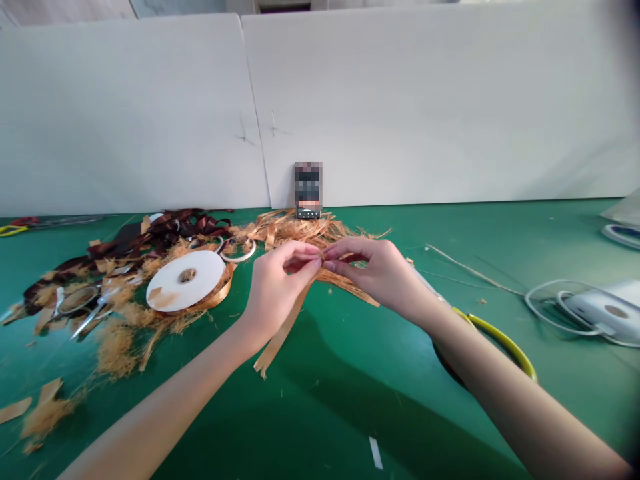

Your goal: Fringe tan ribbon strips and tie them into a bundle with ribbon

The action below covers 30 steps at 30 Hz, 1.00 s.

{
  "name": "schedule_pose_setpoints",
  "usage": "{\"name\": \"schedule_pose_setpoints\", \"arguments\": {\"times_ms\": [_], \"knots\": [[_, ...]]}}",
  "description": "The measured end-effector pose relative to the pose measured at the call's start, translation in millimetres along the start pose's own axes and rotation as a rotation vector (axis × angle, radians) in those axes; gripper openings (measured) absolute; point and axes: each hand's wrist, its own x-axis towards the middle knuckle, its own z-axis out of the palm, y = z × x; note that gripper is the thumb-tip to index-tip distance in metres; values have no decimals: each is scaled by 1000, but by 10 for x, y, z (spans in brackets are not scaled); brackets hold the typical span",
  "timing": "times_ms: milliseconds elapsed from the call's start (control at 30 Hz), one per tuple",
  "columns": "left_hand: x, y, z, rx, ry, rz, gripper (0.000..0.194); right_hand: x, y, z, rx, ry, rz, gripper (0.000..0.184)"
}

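Note:
Both hands meet over the middle of the table, fingertips almost touching. My left hand (280, 280) is closed in a pinch on a tan ribbon (283, 337), whose cut end hangs down toward me. Thumb and fingers of my right hand (375, 267) pinch at the same spot, on the ribbon's upper part. The fingers hide most of the pinched piece. Just behind the hands lies a heap of frayed tan ribbon strips (310, 230). To the left of my left hand rests a white spool (187, 280) wound with tan satin ribbon.
Dark brown ribbon (150, 243) piles up at the left, among tan fluff (117, 343) and scissors (93, 313). A phone (308, 193) leans against the white panel (425, 107). Yellow-handled pliers or cutters (505, 340) lie under my right forearm. A white device with a cable (610, 310) sits far right.

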Motion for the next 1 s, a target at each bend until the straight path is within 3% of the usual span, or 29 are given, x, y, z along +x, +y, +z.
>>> {"name": "schedule_pose_setpoints", "arguments": {"times_ms": [167,400,533,667,767,1000], "knots": [[-3,50,33,67,102,119,5,55,-4,41,60,91,131,11],[-12,17,44,73,141,181,5,86,109,99,297,-60,117,18],[-38,16,68,-16,160,130,4,49,115,151,365,-4,89,14],[-16,0,88,-318,176,-5,7,3,94,190,507,119,77,14],[23,-18,69,-499,145,-120,13,-1,66,188,599,139,87,12],[48,40,3,-422,134,-82,24,26,11,178,606,67,192,18]]}}
